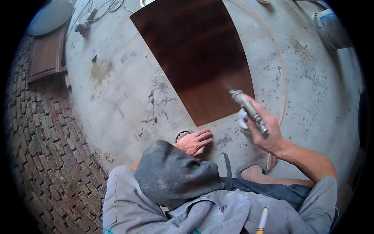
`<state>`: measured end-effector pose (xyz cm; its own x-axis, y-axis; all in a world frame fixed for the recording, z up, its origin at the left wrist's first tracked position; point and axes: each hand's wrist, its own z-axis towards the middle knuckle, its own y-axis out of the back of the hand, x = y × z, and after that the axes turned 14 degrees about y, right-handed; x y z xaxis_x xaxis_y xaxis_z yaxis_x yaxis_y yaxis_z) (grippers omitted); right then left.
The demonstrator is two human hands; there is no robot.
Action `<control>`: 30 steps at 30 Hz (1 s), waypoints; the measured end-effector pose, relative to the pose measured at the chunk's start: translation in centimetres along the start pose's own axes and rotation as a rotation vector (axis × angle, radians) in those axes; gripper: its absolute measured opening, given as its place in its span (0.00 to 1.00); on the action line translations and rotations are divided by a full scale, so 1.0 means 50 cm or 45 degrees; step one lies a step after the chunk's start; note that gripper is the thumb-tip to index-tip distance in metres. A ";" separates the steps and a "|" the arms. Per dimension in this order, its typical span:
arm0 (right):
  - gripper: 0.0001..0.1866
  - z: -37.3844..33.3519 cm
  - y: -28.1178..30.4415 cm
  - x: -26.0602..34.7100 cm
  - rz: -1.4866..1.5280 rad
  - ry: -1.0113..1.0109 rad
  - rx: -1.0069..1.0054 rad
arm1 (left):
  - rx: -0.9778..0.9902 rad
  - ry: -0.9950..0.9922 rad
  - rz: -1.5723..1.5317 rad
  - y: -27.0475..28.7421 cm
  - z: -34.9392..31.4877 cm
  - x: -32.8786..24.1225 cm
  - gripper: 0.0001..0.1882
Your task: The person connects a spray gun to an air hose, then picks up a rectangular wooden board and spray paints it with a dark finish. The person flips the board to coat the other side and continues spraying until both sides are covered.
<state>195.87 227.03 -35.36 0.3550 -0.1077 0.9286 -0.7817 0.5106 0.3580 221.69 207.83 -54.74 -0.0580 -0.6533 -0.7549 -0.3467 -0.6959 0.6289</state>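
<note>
My right hand (267,130) grips a metal spray gun (251,111) from the right, its nozzle pointing up and left over the panel. A faint mist spreads from the nozzle. Below it lies a large flat wood panel (194,50), tapering toward me; most of it is dark and glossy brown, the near end lighter reddish brown. My left hand (194,143) hangs past my dark-clad knee (175,171), beside the panel's near end and just over my left shoe (182,135). Its fingers are loosely bent, slightly apart, with nothing seen in them.
A pale orange hose (283,74) curves along the floor right of the panel. A stained bucket (331,29) stands far right. At far left are a brown wooden piece (46,54), a round grey top (50,17), and a cable (113,6). Brick paving (58,156) borders the concrete.
</note>
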 end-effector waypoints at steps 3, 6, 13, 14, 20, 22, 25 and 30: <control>0.35 0.017 -0.056 0.004 0.042 0.115 0.105 | 0.009 0.005 0.026 -0.002 -0.001 0.002 0.29; 0.37 0.026 -0.090 0.001 0.227 0.220 0.219 | 0.010 0.023 0.045 0.004 -0.004 -0.006 0.29; 0.37 -0.008 0.002 0.010 0.058 -0.057 0.235 | -0.008 -0.006 0.025 0.003 0.006 -0.007 0.27; 0.37 -0.014 0.024 0.009 0.020 -0.065 0.204 | -0.007 0.002 0.029 0.003 0.006 -0.007 0.27; 0.35 -0.043 0.089 0.003 -0.293 -0.111 0.084 | 0.014 -0.016 0.028 -0.005 -0.002 0.003 0.28; 0.35 -0.051 0.070 -0.002 -0.226 -0.087 0.118 | 0.001 -0.041 0.007 -0.009 -0.001 0.006 0.28; 0.38 -0.058 0.026 -0.011 -0.187 -0.046 0.258 | 0.018 -0.060 0.008 -0.007 0.005 0.010 0.29; 0.39 -0.048 -0.083 -0.022 0.087 0.143 0.297 | 0.062 -0.087 -0.002 0.001 0.007 0.003 0.24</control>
<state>199.95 227.08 -38.08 0.3423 0.0224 0.9393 -0.8982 0.3013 0.3201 221.34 207.82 -54.89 -0.1204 -0.6292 -0.7678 -0.3921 -0.6805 0.6191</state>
